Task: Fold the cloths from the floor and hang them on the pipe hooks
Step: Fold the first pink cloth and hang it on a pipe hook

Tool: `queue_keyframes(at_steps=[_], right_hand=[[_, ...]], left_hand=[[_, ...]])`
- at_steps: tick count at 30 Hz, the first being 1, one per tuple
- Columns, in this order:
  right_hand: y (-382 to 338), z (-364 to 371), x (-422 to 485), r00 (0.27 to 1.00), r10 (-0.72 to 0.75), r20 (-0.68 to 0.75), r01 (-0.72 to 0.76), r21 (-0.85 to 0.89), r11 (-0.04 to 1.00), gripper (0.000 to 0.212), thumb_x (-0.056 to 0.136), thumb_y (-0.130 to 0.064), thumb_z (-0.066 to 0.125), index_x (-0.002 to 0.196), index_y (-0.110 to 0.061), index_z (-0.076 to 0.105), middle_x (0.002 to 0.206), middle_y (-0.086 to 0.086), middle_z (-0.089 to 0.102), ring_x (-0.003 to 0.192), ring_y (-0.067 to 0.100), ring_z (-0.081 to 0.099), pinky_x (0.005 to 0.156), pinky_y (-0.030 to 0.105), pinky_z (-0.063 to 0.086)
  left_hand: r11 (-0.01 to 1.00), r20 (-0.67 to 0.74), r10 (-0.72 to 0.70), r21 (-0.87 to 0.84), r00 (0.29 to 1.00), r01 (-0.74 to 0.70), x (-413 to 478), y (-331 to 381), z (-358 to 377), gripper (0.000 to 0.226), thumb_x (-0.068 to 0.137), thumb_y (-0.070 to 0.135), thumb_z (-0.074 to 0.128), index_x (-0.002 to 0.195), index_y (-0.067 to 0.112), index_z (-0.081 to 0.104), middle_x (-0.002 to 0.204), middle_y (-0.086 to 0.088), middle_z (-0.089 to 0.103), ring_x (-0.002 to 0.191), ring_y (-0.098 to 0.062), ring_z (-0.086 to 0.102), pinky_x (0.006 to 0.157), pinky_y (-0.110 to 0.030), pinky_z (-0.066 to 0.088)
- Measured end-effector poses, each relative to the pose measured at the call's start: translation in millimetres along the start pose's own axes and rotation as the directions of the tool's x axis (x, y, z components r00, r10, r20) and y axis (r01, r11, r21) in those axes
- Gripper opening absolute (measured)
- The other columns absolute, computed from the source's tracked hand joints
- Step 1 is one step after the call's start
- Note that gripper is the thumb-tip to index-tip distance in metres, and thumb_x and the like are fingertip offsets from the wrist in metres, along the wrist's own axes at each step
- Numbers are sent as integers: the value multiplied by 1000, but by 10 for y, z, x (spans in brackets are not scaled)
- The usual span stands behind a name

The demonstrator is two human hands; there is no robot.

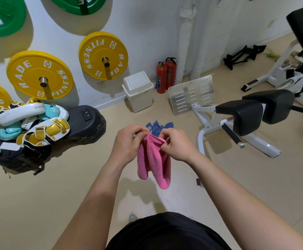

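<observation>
Beige gym floor (66, 192) is spreading out below, with yellow weight plates (103, 55) hanging on the white wall at ten o'clock. A white bin (140, 92) and two red fire extinguishers (166, 74) are standing near twelve, and a black-padded bench (251, 114) is sitting at two.

At the centre, the fingers (140, 137) of the left hand (127, 143) are curling in and pinching the top edge of a pink cloth (153, 163). The fingers (163, 147) of the right hand (177, 146) are pinching the same edge just beside them, at three o'clock of the left. The cloth is hanging clear of the floor in two soft, bunched lobes. A blue cloth (158, 127) is lying crumpled on the floor at twelve o'clock from the knuckles.

The step in hand looks like working along the edge to find the corners before folding. Done well, that probably means walking each pinch outward until the edge is running taut, letting the lobes drop flat, and only then bringing corner to corner. Folding it while bunched would likely be trapping creases inside.

Both hands are being held backs up and close together, wrists bending slightly inward. The bare forearms are converging from seven and five o'clock, elbows spread wide of the dark shirt.

A white-wrapped pipe (184, 42) is rising up the wall at one o'clock, with hooks (194, 9) near its top, well apart from both cloths.
</observation>
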State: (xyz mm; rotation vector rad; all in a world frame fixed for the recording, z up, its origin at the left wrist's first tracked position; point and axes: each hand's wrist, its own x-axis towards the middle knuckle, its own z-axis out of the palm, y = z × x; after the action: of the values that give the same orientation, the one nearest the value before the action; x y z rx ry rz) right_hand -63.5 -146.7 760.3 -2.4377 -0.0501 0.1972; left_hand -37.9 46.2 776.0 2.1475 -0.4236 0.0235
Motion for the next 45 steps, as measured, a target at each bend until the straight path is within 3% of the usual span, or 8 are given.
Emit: queue_keyframes(at_steps=[6, 10, 18, 23, 28, 37, 40, 45], right_hand=[[445, -81, 31, 989, 128, 70, -123, -67, 990, 20, 73, -3, 55, 72, -22, 61, 67, -11, 59, 70, 16, 55, 69, 34, 51], [659, -146, 19, 981, 181, 77, -173, -93, 980, 16, 73, -4, 58, 75, -19, 62, 77, -4, 68, 75, 20, 61, 68, 33, 50], [882, -187, -5, 936, 337, 97, -312, -212, 926, 18, 79, -6, 49, 75, -21, 58, 75, -5, 62, 82, 26, 61, 65, 33, 48], [862, -179, -65, 947, 283, 150, -291, 33, 956, 8, 78, -6, 56, 74, -10, 62, 72, 1, 66, 67, 17, 57, 60, 28, 44], [775, -176, -80, 952, 244, 184, -276, 171, 946, 8, 81, -11, 64, 75, -5, 62, 66, -3, 61, 59, 10, 53, 59, 24, 43], [886, -163, -19, 919, 384, 89, -387, 13, 922, 13, 71, -16, 74, 77, -13, 63, 66, -2, 67, 62, 17, 60, 61, 33, 51], [868, -181, -11, 943, 323, 77, -320, -40, 946, 14, 74, -13, 69, 76, -20, 56, 70, -3, 65, 69, 20, 61, 62, 36, 51], [798, -226, -76, 981, 126, 146, -126, -13, 992, 26, 90, 0, 53, 82, -20, 69, 72, -10, 65, 61, 5, 58, 52, 8, 40]], left_hand=[[997, -94, -79, -6, 992, 79, 65, -212, -137, 21, 94, 5, 60, 85, 21, 71, 87, 13, 68, 84, -4, 60, 73, -17, 44], [989, -114, -145, 16, 983, 148, 71, -478, -216, 19, 94, 7, 60, 86, 19, 72, 86, 13, 69, 83, -7, 62, 77, -25, 48], [968, -217, -233, 45, 948, 248, 94, -766, -209, 18, 94, 9, 59, 86, 19, 71, 85, 7, 70, 82, -4, 60, 73, -6, 39], [964, -261, -240, 50, 935, 262, 150, -824, -208, 18, 96, 10, 56, 89, 16, 71, 86, 4, 70, 85, -14, 61, 75, -24, 41], [955, -287, -260, 67, 922, 289, 214, -835, -191, 18, 98, 12, 53, 92, 14, 71, 87, 4, 68, 86, -15, 59, 73, -23, 35], [940, -286, -276, 118, 918, 319, 223, -917, -183, 19, 97, 16, 55, 91, 20, 72, 88, 5, 70, 87, -15, 60, 77, -29, 42], [935, -286, -291, 117, 913, 335, 197, -960, -130, 18, 97, 17, 55, 90, 20, 72, 87, 5, 70, 86, -16, 61, 78, -31, 45], [892, -342, -370, 128, 864, 433, 166, -1081, -121, 20, 97, 19, 53, 91, 21, 71, 87, 3, 69, 86, -21, 60, 74, -30, 42]])
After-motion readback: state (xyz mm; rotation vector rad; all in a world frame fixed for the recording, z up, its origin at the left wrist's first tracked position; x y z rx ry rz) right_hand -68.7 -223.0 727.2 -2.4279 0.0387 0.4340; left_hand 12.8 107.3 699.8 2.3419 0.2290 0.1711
